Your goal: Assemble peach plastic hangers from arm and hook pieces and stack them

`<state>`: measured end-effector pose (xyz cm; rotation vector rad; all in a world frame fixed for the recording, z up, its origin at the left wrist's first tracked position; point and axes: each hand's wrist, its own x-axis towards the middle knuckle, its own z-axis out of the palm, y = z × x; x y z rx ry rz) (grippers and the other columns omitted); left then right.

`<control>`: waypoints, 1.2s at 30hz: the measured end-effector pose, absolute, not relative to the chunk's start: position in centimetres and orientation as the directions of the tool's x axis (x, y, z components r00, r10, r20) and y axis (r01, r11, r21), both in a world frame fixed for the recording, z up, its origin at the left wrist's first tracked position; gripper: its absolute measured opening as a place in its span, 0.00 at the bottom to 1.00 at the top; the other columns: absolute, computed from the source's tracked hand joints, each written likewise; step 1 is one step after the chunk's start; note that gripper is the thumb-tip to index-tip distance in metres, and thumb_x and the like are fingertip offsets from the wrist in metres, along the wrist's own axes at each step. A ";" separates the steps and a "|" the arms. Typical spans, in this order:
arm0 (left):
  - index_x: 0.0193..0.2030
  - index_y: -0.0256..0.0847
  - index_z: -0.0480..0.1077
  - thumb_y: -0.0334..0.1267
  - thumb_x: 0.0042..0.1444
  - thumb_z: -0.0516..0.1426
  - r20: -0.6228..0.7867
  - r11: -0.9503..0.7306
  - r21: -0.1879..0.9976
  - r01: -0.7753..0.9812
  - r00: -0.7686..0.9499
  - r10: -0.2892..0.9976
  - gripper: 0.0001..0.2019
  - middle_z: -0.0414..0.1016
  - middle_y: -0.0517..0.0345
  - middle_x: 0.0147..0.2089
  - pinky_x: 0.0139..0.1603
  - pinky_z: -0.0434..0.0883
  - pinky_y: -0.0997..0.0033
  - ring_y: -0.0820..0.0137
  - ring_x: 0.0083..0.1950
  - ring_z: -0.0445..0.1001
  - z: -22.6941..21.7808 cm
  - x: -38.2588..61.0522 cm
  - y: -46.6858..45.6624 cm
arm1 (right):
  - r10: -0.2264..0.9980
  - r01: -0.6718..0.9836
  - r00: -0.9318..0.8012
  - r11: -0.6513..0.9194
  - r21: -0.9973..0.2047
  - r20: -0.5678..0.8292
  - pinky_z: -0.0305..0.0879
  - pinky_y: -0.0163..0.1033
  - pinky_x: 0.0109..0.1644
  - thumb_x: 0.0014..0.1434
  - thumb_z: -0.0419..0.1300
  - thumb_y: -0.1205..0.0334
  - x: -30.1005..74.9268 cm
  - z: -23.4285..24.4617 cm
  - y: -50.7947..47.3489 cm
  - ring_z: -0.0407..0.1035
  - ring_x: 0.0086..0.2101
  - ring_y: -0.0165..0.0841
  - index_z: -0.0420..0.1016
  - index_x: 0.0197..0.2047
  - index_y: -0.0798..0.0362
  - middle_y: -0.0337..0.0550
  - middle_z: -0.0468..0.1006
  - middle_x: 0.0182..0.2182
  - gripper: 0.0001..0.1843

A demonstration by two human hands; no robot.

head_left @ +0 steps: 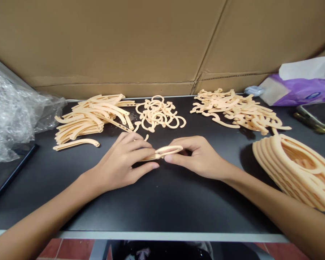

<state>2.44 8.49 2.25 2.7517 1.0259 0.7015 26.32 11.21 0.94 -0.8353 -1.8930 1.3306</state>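
Observation:
My left hand (pixel 126 157) is closed over a cream plastic hanger arm (pixel 151 157), most of it hidden under the fingers. From the other side, my right hand (pixel 202 157) pinches a curved cream hanger hook (pixel 170 148) between thumb and fingers. The hook's end meets the tip of the arm between my hands; whether they are joined I cannot tell. Just beyond my left hand lies a pile of hanger arms (pixel 89 117), with a single one apart in front of it. Behind the held pieces is a heap of loose hooks (pixel 158 113).
Small wavy cream parts (pixel 233 108) are heaped at the back right. A stack of cream hangers (pixel 284 166) stands at the right, near my forearm. Behind it are a phone (pixel 321 112) and a purple tissue pack (pixel 300 86). Clear plastic wrap (pixel 13 112) covers the left side.

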 end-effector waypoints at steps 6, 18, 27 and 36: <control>0.42 0.39 0.74 0.31 0.64 0.59 0.518 -0.765 0.186 0.616 0.600 0.610 0.03 0.80 0.53 0.41 0.49 0.68 0.60 0.64 0.45 0.72 2.4 2.4 8.5 | 0.737 0.299 -0.596 0.571 -0.764 0.317 0.68 0.37 0.37 0.60 0.65 0.58 26.0 0.7 10.6 0.71 0.34 0.31 0.82 0.47 0.52 0.44 0.82 0.40 0.13; 0.44 0.39 0.72 0.32 0.66 0.56 0.620 -0.619 0.176 0.766 0.402 0.674 0.04 0.79 0.55 0.38 0.44 0.73 0.68 0.68 0.40 0.77 1.9 1.4 9.4 | 0.514 0.646 -0.555 0.762 -0.051 0.654 0.65 0.47 0.41 0.65 0.60 0.59 26.8 0.8 10.4 0.69 0.40 0.43 0.78 0.29 0.55 0.55 0.80 0.40 0.14; 0.47 0.40 0.72 0.33 0.67 0.56 0.520 -0.645 0.305 0.701 0.445 0.730 0.05 0.80 0.55 0.42 0.43 0.74 0.74 0.71 0.40 0.78 1.4 2.2 8.8 | 0.682 0.739 -0.574 0.670 -0.071 0.453 0.61 0.48 0.45 0.67 0.57 0.59 26.5 0.1 10.6 0.68 0.45 0.44 0.78 0.50 0.60 0.54 0.80 0.45 0.15; 0.44 0.40 0.74 0.36 0.67 0.55 0.449 -0.645 0.396 0.654 0.475 0.757 0.07 0.80 0.56 0.38 0.41 0.75 0.75 0.72 0.37 0.79 1.2 2.7 8.5 | 0.704 0.759 -0.598 0.651 -0.012 0.384 0.56 0.45 0.41 0.71 0.52 0.62 26.8 0.9 11.0 0.68 0.39 0.40 0.80 0.38 0.56 0.50 0.81 0.35 0.17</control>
